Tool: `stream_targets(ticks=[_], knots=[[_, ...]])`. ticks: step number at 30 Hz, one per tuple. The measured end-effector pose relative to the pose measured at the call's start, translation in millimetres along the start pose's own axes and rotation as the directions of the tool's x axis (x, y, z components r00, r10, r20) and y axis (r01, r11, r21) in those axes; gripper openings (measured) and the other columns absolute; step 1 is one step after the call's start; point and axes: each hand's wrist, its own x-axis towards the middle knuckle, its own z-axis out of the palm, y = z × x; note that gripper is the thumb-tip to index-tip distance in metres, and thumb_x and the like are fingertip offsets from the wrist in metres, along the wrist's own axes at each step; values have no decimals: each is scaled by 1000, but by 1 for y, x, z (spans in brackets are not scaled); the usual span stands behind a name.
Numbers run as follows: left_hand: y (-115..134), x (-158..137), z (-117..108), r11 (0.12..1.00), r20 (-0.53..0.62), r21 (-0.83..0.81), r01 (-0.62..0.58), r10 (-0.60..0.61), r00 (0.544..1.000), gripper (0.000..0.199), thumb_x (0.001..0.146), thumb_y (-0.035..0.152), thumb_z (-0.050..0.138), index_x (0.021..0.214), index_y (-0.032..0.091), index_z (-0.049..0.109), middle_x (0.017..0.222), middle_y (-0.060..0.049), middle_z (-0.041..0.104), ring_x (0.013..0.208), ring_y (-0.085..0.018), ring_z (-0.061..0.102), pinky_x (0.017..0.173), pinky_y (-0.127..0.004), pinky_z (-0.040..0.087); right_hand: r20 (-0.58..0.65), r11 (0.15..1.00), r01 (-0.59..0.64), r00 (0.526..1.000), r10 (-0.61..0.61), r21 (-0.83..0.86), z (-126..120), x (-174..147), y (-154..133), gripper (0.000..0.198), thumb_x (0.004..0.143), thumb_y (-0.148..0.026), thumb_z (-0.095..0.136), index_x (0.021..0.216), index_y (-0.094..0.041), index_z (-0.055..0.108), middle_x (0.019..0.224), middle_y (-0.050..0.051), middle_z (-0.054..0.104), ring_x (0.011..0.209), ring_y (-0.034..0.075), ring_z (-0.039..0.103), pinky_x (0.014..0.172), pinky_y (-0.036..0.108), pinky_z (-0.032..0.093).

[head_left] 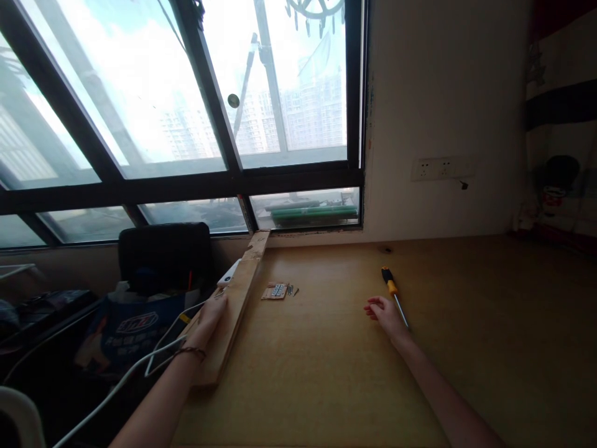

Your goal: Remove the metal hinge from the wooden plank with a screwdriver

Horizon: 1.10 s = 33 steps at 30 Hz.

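My left hand (213, 316) is curled at the left edge of a long wooden board (228, 333), which lies along the left side of the table; its fingertips are partly hidden. Just beyond the fingers, a white power strip (229, 274) sits against the board. My right hand (386, 316) is over the table with loosely bent fingers and nothing visible in them. Right beside it lies a screwdriver (390, 286) with a yellow and black handle. Between the hands are a small metal plate on a brown card (275, 291) and several screws (291, 290).
The wooden table (326, 373) meets the wall under the window. White cables (116, 387) run at lower left. Left of the table stand a black chair (163, 255) and a blue bag (135, 323). A wall socket (433, 168) is at right.
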Motion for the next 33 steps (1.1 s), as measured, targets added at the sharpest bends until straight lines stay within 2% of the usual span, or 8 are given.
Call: stream_targets(ticks=[4,6,10,15,22,24,29,33], knots=[[13,-21,8,974,-192,200,-101,140,971,44,80,42,38,95,7,60,95,-19,60,91,-33,54,73,-43,42,-155,877,192,946,-285,-440,-18,12,4,15,72,-22,46,82,-16,56,81,10,64,75,21,60,68,32,44],[32,-42,17,927,-368,265,-265,352,861,46,82,40,35,107,6,54,114,-22,51,106,-35,45,84,-48,36,-217,710,173,880,-423,-683,-29,16,5,16,73,-20,47,85,-15,57,86,12,62,82,24,57,77,35,41],[82,-103,46,719,-311,187,-669,689,654,40,84,35,38,114,11,50,120,-16,51,116,-29,40,96,-45,30,-258,469,-2,836,-484,-883,-42,21,7,23,74,-25,54,93,-11,56,90,15,58,90,28,52,82,37,35],[143,-184,93,432,-126,-2,-902,894,429,39,86,27,38,125,17,40,115,-9,58,121,-22,39,103,-45,25,-244,449,-49,890,-386,-892,-47,22,11,23,79,-27,50,97,-11,54,90,14,57,88,23,53,74,28,37],[164,-229,118,271,-25,-130,-954,961,276,36,87,22,36,121,18,46,124,-9,53,125,-22,35,104,-51,24,-231,495,-88,944,-235,-864,-55,28,21,17,80,-21,46,90,-13,58,90,12,58,79,19,56,64,25,37],[158,-226,115,251,-14,-137,-958,967,255,33,87,21,36,117,19,50,127,-8,50,127,-21,32,105,-49,25,-238,516,-80,939,-248,-853,-58,31,24,20,81,-18,42,89,-12,59,88,14,59,78,20,57,65,27,38],[149,-212,111,304,-89,-116,-946,945,315,36,86,17,34,118,19,51,128,-8,49,128,-20,32,104,-46,30,-210,669,123,895,-394,-733,-53,29,16,23,80,-19,39,88,-13,60,82,11,61,75,20,58,66,30,42],[152,-213,107,347,-135,-18,-938,928,346,47,84,13,35,130,20,38,135,-8,41,132,-21,23,106,-48,24,78,571,469,813,-576,-674,-30,7,-6,25,84,-18,35,96,-16,56,89,10,59,81,20,56,71,31,43]])
